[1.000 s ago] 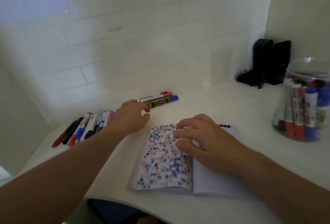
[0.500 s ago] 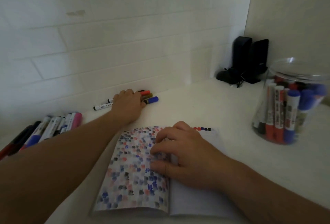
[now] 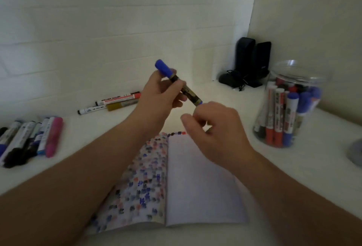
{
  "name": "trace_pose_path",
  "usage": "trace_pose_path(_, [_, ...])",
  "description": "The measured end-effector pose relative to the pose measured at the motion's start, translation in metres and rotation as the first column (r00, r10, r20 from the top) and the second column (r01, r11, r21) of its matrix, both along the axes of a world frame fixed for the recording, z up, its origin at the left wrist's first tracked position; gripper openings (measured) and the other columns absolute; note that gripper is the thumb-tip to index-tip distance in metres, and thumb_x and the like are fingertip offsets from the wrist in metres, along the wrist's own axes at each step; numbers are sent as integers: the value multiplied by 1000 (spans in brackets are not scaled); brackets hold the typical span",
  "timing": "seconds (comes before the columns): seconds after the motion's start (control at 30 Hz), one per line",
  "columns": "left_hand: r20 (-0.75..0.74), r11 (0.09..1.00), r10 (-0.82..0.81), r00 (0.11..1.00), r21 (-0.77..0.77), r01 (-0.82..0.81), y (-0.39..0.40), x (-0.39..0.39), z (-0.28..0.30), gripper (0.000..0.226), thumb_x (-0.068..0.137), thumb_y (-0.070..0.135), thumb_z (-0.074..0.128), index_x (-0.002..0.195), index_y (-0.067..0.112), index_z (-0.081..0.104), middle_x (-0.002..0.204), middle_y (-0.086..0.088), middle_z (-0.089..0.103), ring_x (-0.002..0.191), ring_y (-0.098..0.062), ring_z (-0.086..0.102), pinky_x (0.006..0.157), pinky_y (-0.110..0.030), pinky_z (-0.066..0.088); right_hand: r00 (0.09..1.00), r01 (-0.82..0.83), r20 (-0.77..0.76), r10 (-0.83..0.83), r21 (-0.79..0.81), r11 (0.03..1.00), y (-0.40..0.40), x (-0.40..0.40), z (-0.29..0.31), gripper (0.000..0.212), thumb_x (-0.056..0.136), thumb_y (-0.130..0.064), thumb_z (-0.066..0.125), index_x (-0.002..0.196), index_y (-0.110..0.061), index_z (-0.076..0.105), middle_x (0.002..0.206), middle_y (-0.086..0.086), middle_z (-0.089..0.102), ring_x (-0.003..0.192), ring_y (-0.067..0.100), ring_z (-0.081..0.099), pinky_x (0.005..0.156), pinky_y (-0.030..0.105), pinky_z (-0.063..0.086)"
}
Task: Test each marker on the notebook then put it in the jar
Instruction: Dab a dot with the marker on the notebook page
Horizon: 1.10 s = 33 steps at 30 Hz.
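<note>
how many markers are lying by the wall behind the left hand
3: a red-capped marker nearest the wall, an olive one just in front of it, and a thin white one to their left. The left hand may hide more.

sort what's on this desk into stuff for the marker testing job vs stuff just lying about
For the job:
blue-capped marker, held by the left hand
right hand, reaching for its lower end
notebook
jar
markers by the wall
marker row

Lying about:
black speakers
grey object

Clear glossy plastic jar (image 3: 293, 81), matt paper notebook (image 3: 201, 187), smooth white bench (image 3: 215, 96), shiny plastic marker (image 3: 177, 81).
</note>
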<state>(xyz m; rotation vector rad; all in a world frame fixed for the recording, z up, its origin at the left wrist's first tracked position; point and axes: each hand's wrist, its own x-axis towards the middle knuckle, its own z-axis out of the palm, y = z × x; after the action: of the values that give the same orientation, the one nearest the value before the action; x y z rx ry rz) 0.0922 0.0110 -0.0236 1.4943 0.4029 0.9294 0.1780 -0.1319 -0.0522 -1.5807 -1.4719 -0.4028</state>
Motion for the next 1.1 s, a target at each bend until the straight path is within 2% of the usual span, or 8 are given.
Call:
trace_pose_path(0.1, [-35,960,-203,979,-203,192,-1,-9,-24,16,98,8,65,113,11,60,102,-14,71,86,-20,71,83,-35,59,978,206,24,-205,-41,978,-1,25,-3,29,95,-52,55,102,-24,60,96,-7,57,92,15,50,78,26,39])
trace_pose_path(0.17, [-89,923,-328,940,-244,299,0,-13,-32,15,95,7,67,110,7,63,101,-16,70,88,-22,71,83,-32,59,969,235,138,-206,-256,938,0,34,-8,55,93,-60,52,140,-31,51,128,0,56,114,23,49,92,37,42])
trace_pose_path(0.23, [-112,905,-387,915,-234,355,1,-17,-34,18,89,8,69,107,4,65,100,-18,72,94,-28,72,89,-37,59,985,164,127,-119,-453,876,4,32,-7,59,96,-60,48,150,-36,42,130,-1,61,114,23,55,95,44,48])
trace_pose_path(0.4, [-354,940,-183,917,211,269,8,-26,-30,11,97,18,68,108,14,70,92,-5,77,88,-21,74,86,-39,62,989,138,121,-86,-536,833,4,40,-6,23,104,-24,58,127,-23,63,97,0,68,89,22,61,77,38,48])
trace_pose_path(0.53, [-507,822,-15,862,484,299,12,-27,-39,10,97,30,67,106,35,66,90,9,74,82,-9,71,81,-33,59,983,173,157,-99,-578,798,-1,45,-12,16,102,-18,55,113,-22,66,88,-4,62,81,17,55,72,34,41])
trace_pose_path(0.73, [-559,763,-51,828,512,393,12,-27,-43,7,101,27,62,104,32,66,95,21,74,93,4,67,81,-20,51,994,95,97,-46,-599,795,1,38,-14,26,106,-42,46,94,-27,63,74,-7,59,67,9,55,62,36,47])
trace_pose_path(0.97, [-501,741,-28,865,570,354,15,-27,-46,6,97,25,67,99,31,66,91,15,75,88,-6,70,82,-40,57,979,175,186,-79,-585,792,-1,39,-14,35,104,-59,38,121,-40,61,84,-11,67,74,7,60,64,36,50])
trace_pose_path(1.1, [-491,772,-33,871,541,334,12,-25,-45,3,98,30,64,98,33,64,87,17,75,82,-5,69,78,-34,57,993,98,11,-119,-650,753,-8,44,-6,24,103,-57,48,115,-36,50,83,-5,67,71,12,61,63,36,50])
